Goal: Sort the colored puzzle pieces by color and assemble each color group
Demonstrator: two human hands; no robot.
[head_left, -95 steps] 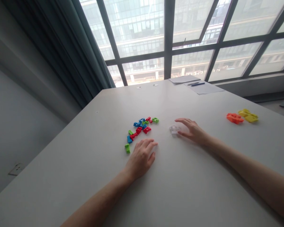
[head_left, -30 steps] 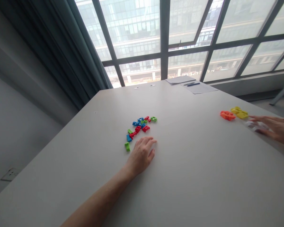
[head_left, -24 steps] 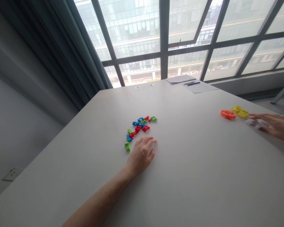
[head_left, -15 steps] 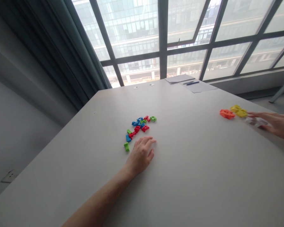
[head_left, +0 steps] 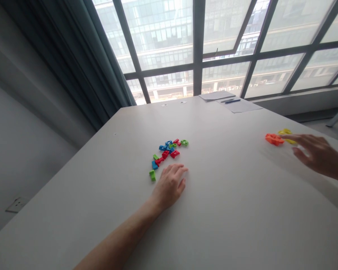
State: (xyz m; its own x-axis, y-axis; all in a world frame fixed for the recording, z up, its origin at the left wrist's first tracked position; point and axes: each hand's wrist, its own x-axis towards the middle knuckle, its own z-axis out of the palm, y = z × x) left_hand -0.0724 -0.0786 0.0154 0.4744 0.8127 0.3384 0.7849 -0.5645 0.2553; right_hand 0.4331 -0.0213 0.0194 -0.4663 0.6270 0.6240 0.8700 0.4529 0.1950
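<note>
My left hand (head_left: 171, 186) rests on the white table, fingers loosely stretched and thumb apart, holding nothing. Just beyond and left of it lies a loose cluster of small plastic building pieces, among them a red piece (head_left: 175, 153), a blue piece (head_left: 154, 165) and a green piece (head_left: 152, 175). At the right, my right hand (head_left: 317, 153) hovers above the table with fingers extended and thumb apart. Its fingertips reach to the orange pieces (head_left: 274, 139); whether they touch I cannot tell. Yellow pieces (head_left: 285, 131) lie behind the fingers, partly hidden.
White table (head_left: 228, 210) extends to the windows. Sheets of paper (head_left: 243, 106) with a blue pen (head_left: 232, 101) lie at its far edge. A dark curtain (head_left: 101, 67) hangs at the left, and a wall socket (head_left: 17, 204) is low on the wall.
My right hand has lifted and moved left, from beside the yellow pieces to over them and up to the orange ones. Clear pieces seen under it before are now hidden. My left hand stays put.
</note>
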